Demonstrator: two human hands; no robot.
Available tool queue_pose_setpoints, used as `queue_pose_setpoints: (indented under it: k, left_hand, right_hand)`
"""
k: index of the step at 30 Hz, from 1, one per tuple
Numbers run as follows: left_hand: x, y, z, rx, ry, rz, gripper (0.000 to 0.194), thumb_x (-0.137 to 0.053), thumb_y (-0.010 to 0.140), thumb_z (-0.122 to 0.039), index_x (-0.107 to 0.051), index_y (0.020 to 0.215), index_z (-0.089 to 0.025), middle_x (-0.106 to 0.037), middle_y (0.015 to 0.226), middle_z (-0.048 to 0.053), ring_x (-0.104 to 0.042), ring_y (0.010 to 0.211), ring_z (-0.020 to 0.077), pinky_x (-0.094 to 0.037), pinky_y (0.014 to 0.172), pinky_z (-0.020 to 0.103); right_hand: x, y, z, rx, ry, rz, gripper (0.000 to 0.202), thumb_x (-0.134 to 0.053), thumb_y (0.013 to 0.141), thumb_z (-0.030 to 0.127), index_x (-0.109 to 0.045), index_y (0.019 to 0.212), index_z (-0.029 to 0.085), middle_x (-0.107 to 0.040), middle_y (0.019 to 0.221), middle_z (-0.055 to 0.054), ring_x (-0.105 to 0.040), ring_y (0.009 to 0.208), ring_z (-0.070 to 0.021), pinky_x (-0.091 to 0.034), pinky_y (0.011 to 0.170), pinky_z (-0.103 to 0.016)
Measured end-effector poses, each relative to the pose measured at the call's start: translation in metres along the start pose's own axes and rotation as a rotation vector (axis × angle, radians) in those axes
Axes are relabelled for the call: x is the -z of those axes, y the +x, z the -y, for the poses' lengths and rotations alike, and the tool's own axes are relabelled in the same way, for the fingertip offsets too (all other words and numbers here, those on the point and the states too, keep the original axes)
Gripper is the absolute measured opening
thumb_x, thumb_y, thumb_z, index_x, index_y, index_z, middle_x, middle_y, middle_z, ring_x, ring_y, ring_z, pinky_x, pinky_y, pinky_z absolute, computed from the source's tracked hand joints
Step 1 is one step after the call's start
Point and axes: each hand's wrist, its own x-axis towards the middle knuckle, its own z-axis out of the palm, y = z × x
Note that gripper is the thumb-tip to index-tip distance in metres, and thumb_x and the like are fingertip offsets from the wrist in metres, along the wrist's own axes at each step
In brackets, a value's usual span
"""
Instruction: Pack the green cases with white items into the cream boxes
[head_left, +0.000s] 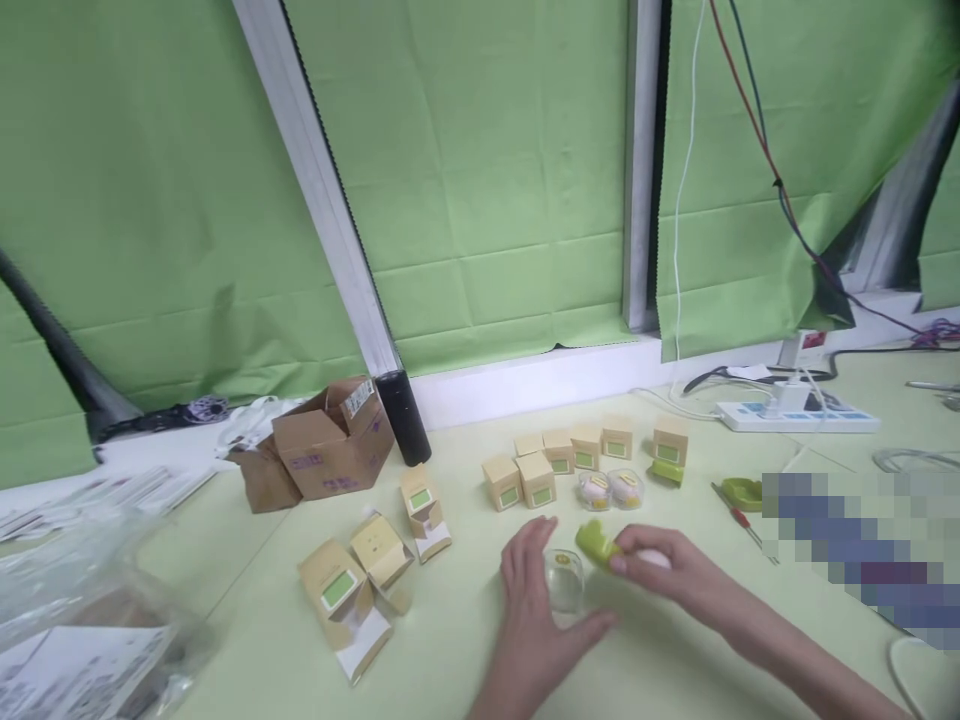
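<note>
My left hand (532,620) has its fingers and thumb spread around a small clear plastic container (564,582) with a yellow sticker; I cannot tell whether it touches the container. Just to the right, my right hand (679,565) is closed on a bright green plastic piece (596,543). A pale pinkish rounded item (655,558) also shows between its fingers, partly hidden. Behind the hands sit two clear cases (625,488) with pale pink contents. Another green piece (667,471) lies by a small tan box (670,446), and a green tray-like piece (742,493) is farther right.
Several small tan boxes (535,480) stand at the back. Opened tan boxes (339,598) lie at left, before a brown carton (330,455) and a black cylinder (403,418). A red-handled tool (741,517) and a power strip (799,417) are at right. Plastic bags (97,590) lie far left.
</note>
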Motion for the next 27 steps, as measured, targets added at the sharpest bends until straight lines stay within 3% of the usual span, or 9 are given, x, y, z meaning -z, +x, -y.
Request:
queue_pose_setpoints:
  k: [3,6,8,11,15,19,21,23,27]
  left_hand:
    - [-0.002,-0.002,-0.006,0.006,-0.226,0.123,0.063,-0.070,0.067,-0.035,-0.044,0.124,-0.025,-0.046,0.129,0.008,-0.039,0.121,0.0254,-0.029,0.103,0.038]
    - [-0.003,0.002,-0.009,0.101,-0.487,0.011,0.054,-0.065,0.072,-0.035,-0.046,0.121,-0.021,-0.056,0.114,0.008,-0.052,0.104,0.0222,-0.040,0.091,0.033]
    - [-0.001,0.006,-0.009,0.164,-0.661,-0.092,0.048,-0.062,0.075,-0.035,-0.047,0.118,-0.019,-0.059,0.101,0.006,-0.055,0.089,0.0182,-0.043,0.077,0.028]
    - [0.001,0.012,-0.006,0.208,-0.877,-0.180,0.046,-0.061,0.077,-0.035,-0.048,0.118,-0.020,-0.059,0.087,0.002,-0.053,0.074,0.0131,-0.041,0.066,0.024]
    - [0.002,0.015,-0.004,0.246,-1.163,-0.119,0.037,-0.059,0.077,-0.037,-0.054,0.109,-0.018,-0.061,0.097,0.007,-0.053,0.067,0.0104,-0.043,0.065,0.025]
    - [0.002,0.013,-0.006,0.335,-1.325,-0.041,0.026,-0.055,0.080,-0.035,-0.061,0.097,-0.016,-0.061,0.095,0.006,-0.058,0.077,0.0135,-0.045,0.082,0.031]
    - [0.000,0.012,-0.009,0.358,-1.311,0.003,0.028,-0.052,0.082,-0.037,-0.063,0.097,-0.016,-0.061,0.096,0.006,-0.059,0.082,0.0158,-0.045,0.085,0.034]
    - [-0.002,0.011,-0.012,0.328,-1.251,0.059,0.029,-0.054,0.081,-0.036,-0.063,0.099,-0.016,-0.061,0.101,0.008,-0.058,0.088,0.0179,-0.044,0.086,0.034]
    - [-0.012,0.009,-0.014,0.266,-1.167,0.148,0.039,-0.066,0.071,-0.033,-0.062,0.107,-0.016,-0.060,0.109,0.011,-0.055,0.099,0.0232,-0.042,0.089,0.037]
  right_hand:
    - [-0.026,-0.010,0.013,-0.166,0.451,0.093,0.030,-0.057,0.076,0.051,-0.058,0.073,0.021,-0.051,0.062,0.004,-0.045,0.056,-0.0119,-0.036,0.052,-0.021]
    - [-0.026,-0.007,0.002,-0.242,0.710,-0.021,0.027,-0.048,0.080,0.045,-0.059,0.079,0.021,-0.050,0.066,0.002,-0.044,0.058,-0.0127,-0.038,0.051,-0.022]
    - [-0.017,-0.001,-0.014,-0.274,0.619,-0.093,0.028,-0.042,0.082,0.043,-0.059,0.085,0.021,-0.052,0.071,0.000,-0.048,0.063,-0.0152,-0.041,0.056,-0.025]
    - [-0.007,0.004,-0.035,-0.190,0.129,-0.116,0.030,-0.043,0.083,0.047,-0.058,0.095,0.023,-0.054,0.081,-0.002,-0.051,0.073,-0.0193,-0.044,0.067,-0.030]
    - [-0.011,0.002,-0.047,0.062,-0.310,-0.031,0.029,-0.053,0.078,0.049,-0.060,0.089,0.024,-0.053,0.090,-0.004,-0.053,0.082,-0.0222,-0.044,0.078,-0.035]
    - [-0.010,0.001,-0.042,0.043,-0.216,-0.089,0.039,-0.036,0.089,0.046,-0.058,0.112,0.024,-0.053,0.090,-0.005,-0.056,0.087,-0.0209,-0.044,0.086,-0.037]
    - [-0.003,0.003,-0.034,0.047,-0.115,-0.162,0.043,-0.039,0.087,0.048,-0.056,0.118,0.023,-0.057,0.090,-0.005,-0.057,0.088,-0.0218,-0.044,0.085,-0.038]
    - [0.004,0.004,-0.024,0.001,0.006,-0.201,0.046,-0.051,0.080,0.052,-0.060,0.115,0.023,-0.063,0.090,-0.006,-0.058,0.088,-0.0239,-0.046,0.082,-0.038]
    - [0.008,0.001,-0.006,-0.087,0.152,-0.303,0.039,-0.068,0.065,0.054,-0.072,0.086,0.022,-0.068,0.089,-0.007,-0.059,0.083,-0.0246,-0.048,0.073,-0.034]
